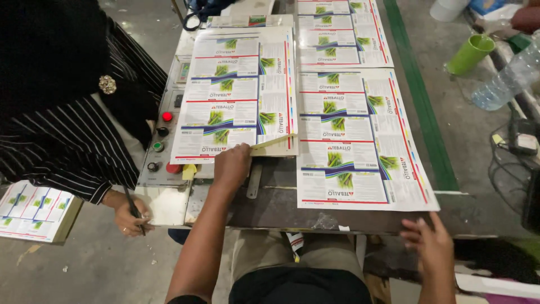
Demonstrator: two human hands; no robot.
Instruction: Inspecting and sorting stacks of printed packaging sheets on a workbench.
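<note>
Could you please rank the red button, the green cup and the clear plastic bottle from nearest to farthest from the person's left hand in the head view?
From the left hand:
1. Red button, on the control panel just to its left.
2. Green cup, on the floor at upper right.
3. Clear plastic bottle, lying slightly beyond the cup, far right.

Left hand (232, 165) pinching the lower corner of a printed sheet stack (236, 95) (corner lifted slightly); right hand (432, 243) resting at the table edge (315, 222) below another printed sheet (360, 141).
</note>
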